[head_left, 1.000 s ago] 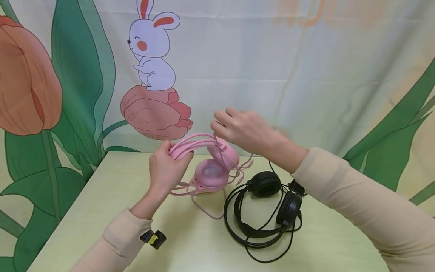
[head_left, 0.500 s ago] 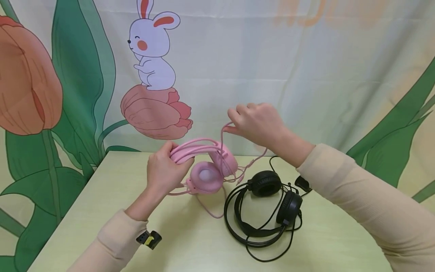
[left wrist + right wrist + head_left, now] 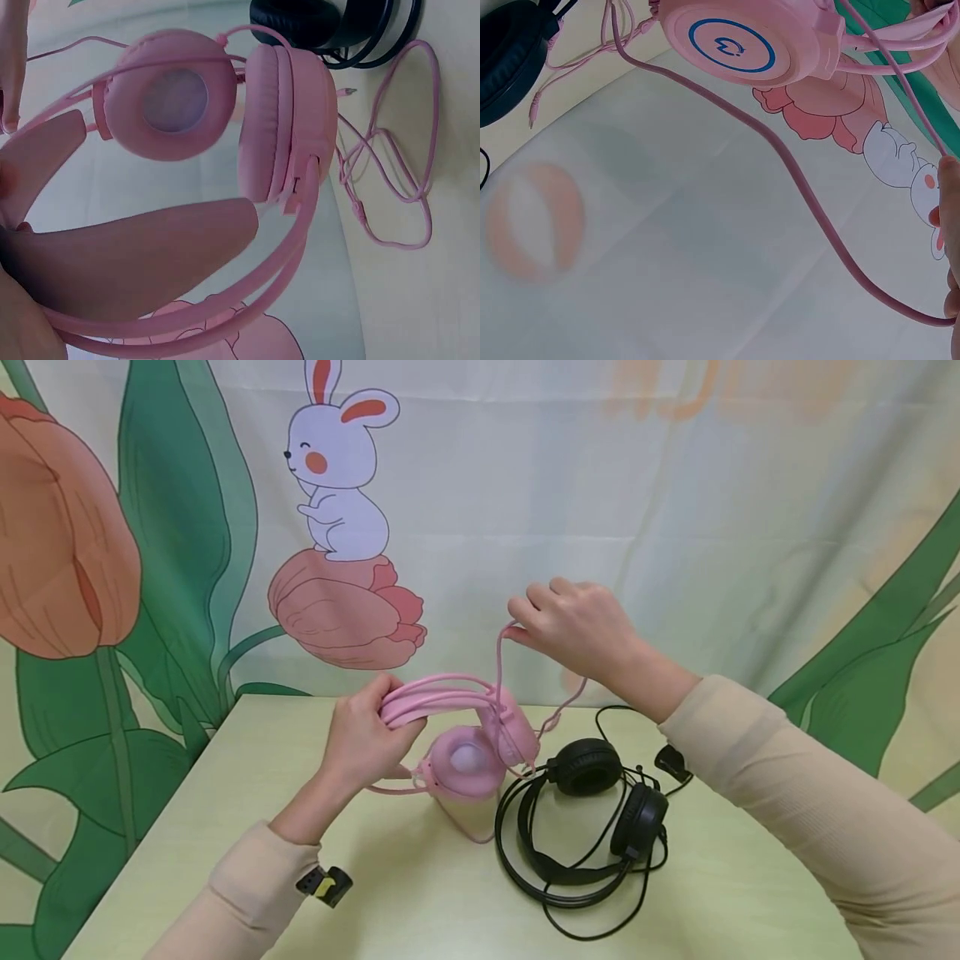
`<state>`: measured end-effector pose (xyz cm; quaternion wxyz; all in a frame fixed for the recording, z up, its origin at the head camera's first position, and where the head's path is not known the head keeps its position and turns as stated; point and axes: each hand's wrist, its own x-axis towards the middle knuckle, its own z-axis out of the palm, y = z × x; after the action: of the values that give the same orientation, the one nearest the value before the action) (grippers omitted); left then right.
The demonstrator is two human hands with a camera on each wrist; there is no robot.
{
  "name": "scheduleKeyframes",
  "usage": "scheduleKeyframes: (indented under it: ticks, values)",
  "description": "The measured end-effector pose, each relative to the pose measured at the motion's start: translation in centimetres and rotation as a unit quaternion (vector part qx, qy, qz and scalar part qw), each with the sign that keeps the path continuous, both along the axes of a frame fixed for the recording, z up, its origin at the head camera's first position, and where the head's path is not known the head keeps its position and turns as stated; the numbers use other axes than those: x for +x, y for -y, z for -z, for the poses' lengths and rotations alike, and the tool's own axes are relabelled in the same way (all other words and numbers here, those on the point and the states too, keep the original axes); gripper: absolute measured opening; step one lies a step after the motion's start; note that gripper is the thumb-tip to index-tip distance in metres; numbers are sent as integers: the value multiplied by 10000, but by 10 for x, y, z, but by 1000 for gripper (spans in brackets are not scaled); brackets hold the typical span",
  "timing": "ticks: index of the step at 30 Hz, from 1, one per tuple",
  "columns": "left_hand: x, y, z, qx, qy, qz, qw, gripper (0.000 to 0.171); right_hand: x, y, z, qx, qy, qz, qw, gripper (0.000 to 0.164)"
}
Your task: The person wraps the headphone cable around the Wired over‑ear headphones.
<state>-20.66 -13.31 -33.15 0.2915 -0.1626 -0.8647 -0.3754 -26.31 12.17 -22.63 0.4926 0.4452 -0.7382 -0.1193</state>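
My left hand (image 3: 365, 733) grips the pink headphones (image 3: 467, 763) by the headband, its double hoops running off to the right. The two padded ear cups face different ways in the left wrist view. Up and to the right of them, my right hand (image 3: 576, 625) pinches the pink cable (image 3: 500, 667), which rises from the headphones into the fingers and drops away on the other side. In the right wrist view the cable bows widely below an ear cup (image 3: 731, 45) with a blue ring logo. More of the cord (image 3: 431, 135) lies looped on the table.
Black headphones (image 3: 637, 818) lie on the pale table (image 3: 420, 902), right of the pink pair, with their own thin cord curled around them. A printed fabric backdrop (image 3: 600, 468) with a rabbit and tulips hangs behind the table's far edge.
My right hand has moved right and slightly up, drawing a length of pink cable up from the headphones. The pink headphones have shifted slightly in my left hand. The black pair stays put.
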Motion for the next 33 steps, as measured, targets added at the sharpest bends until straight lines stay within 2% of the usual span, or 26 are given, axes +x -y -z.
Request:
scheduleKeyframes:
  ticks: [11, 14, 16, 19, 22, 23, 25, 29, 33]
  values:
    - [-6, 4, 10, 147, 139, 554, 9983, 9, -9, -5, 3, -50, 263, 12, 9996, 25]
    - [-9, 5, 12, 186, 202, 767, 9967, 8, -12, -7, 4, -124, 522, 27, 9986, 26]
    - [-11, 7, 14, 193, 304, 898, 9953, 7, -14, -8, 5, -183, 880, 49, 9959, 27]
    - [-14, 10, 16, 283, 549, 1138, 9916, 6, -17, -11, 6, -287, 1612, 162, 9864, 27]
    - [-17, 13, 18, 482, 803, 1457, 9849, 6, -19, -13, 6, -472, 2297, 378, 9714, 28]
    - [-15, 13, 15, 567, 908, 1569, 9818, 7, -20, -13, 5, -526, 2482, 462, 9662, 28]
    - [-11, 13, 9, 758, 1104, 1805, 9744, 8, -21, -13, 5, -597, 2777, 622, 9568, 28]
    - [-12, 14, 9, 1129, 1475, 2261, 9562, 11, -22, -12, 6, -590, 3270, 762, 9401, 23]
    - [-20, 17, 21, 1385, 1593, 2613, 9419, 13, -23, -11, 10, -499, 3745, 633, 9237, 18]
